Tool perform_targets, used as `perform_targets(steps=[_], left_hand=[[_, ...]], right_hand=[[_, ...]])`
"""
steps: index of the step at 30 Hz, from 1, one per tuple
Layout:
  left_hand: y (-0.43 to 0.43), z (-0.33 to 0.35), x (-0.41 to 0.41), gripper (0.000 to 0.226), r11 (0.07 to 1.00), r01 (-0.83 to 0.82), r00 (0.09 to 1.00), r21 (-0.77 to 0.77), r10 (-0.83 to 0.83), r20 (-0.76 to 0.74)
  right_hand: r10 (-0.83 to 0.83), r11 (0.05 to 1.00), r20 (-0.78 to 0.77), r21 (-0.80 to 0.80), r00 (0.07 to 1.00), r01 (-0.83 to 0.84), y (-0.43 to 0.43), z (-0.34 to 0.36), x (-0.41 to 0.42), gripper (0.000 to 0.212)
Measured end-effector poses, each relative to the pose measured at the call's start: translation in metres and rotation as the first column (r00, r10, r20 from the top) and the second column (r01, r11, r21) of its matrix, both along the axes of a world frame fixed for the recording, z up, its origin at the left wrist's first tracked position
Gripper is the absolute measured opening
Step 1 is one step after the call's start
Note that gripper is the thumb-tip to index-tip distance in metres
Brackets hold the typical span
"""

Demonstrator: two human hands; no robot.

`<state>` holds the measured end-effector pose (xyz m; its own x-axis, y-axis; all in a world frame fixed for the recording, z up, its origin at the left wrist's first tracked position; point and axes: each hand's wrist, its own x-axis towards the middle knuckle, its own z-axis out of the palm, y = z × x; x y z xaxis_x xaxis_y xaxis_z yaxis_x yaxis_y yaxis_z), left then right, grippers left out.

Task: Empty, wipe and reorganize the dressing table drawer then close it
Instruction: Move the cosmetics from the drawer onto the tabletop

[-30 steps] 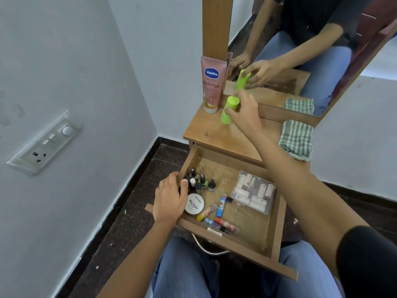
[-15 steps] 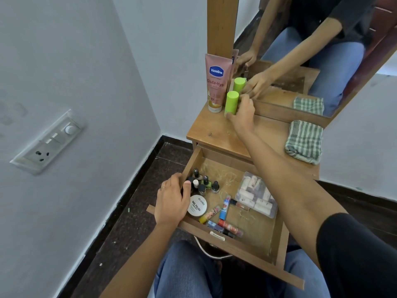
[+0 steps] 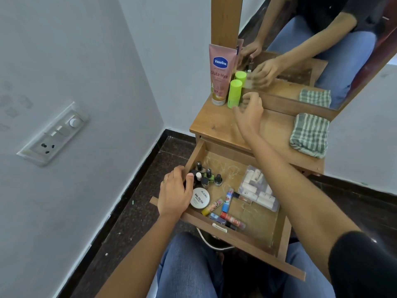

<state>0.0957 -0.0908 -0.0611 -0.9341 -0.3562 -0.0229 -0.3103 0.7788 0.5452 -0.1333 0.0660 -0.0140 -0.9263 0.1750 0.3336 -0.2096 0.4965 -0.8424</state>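
Observation:
The wooden drawer [image 3: 281, 231] of the dressing table [image 3: 214, 125] is pulled open above my lap. Inside lie several nail polish bottles [image 3: 207, 175], a white round tin [image 3: 199, 198], several lip balm tubes [image 3: 226, 203] and a clear plastic case [image 3: 257, 190] of small tubes. My left hand [image 3: 175, 192] grips the drawer's left wall, thumb inside next to the bottles. A green bottle [image 3: 234, 93] stands upright on the tabletop beside a pink Vaseline tube [image 3: 220, 74]. My right hand [image 3: 249, 112] hovers just right of the green bottle, fingers loosely spread and holding nothing.
A green checked cloth [image 3: 309, 134] lies folded on the tabletop's right side. The mirror [image 3: 300, 50] behind reflects my arms and the bottle. A wall with a switch socket [image 3: 53, 134] closes in on the left. Dark floor lies below, my knees under the drawer.
My right hand carried the green bottle to the back of the tabletop, stood it upright by the Vaseline tube and let go. The left hand stayed on the drawer wall.

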Motion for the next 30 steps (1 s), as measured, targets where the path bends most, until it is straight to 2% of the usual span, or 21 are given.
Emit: perform_targets(steps=[2, 3, 5, 7, 10, 13, 18, 23, 26, 30], left_hand=[[0.000, 0.000, 0.000, 0.040, 1.000, 0.000, 1.000, 0.000, 0.000, -0.003], [0.000, 0.000, 0.000, 0.040, 1.000, -0.001, 1.000, -0.001, 0.001, -0.003], [0.000, -0.001, 0.000, 0.040, 1.000, -0.005, 1.000, -0.003, 0.005, -0.001], [0.000, -0.001, 0.000, 0.040, 1.000, -0.008, 1.000, -0.003, 0.008, 0.002], [0.000, -0.001, 0.000, 0.040, 1.000, -0.013, 1.000, 0.000, 0.013, 0.005], [0.000, -0.001, 0.000, 0.041, 1.000, -0.016, 1.000, 0.000, 0.016, 0.001], [0.001, 0.002, 0.001, 0.042, 1.000, -0.023, 1.000, 0.008, 0.023, -0.001], [0.000, 0.001, 0.001, 0.042, 1.000, -0.017, 1.000, 0.011, 0.017, -0.004], [0.000, 0.000, 0.001, 0.039, 1.000, -0.018, 1.000, 0.020, 0.018, -0.020], [0.000, -0.001, 0.000, 0.039, 1.000, -0.014, 1.000, 0.017, 0.014, -0.012]], right_hand=[[0.138, 0.990, -0.086, 0.014, 0.987, -0.138, 0.001, 0.001, 0.042, 0.020], [0.265, 0.964, -0.064, 0.049, 0.962, -0.262, 0.002, 0.000, 0.064, 0.016], [0.495, 0.850, 0.108, 0.145, 0.862, -0.507, 0.004, -0.009, 0.107, 0.016], [0.534, 0.756, 0.283, 0.262, 0.797, -0.600, 0.011, -0.030, 0.131, 0.025], [0.431, 0.761, 0.490, 0.254, 0.758, -0.597, 0.021, -0.060, 0.144, 0.042], [0.414, 0.739, 0.550, 0.262, 0.726, -0.620, 0.019, -0.076, 0.148, 0.044], [0.366, 0.768, 0.493, 0.319, 0.789, -0.556, 0.010, -0.085, 0.148, 0.032], [0.347, 0.757, 0.442, 0.388, 0.827, -0.525, 0.012, -0.073, 0.154, 0.019], [0.322, 0.841, 0.386, 0.302, 0.865, -0.448, 0.024, -0.038, 0.159, 0.012], [0.240, 0.941, 0.255, 0.174, 0.937, -0.289, 0.046, 0.018, 0.132, 0.022]])
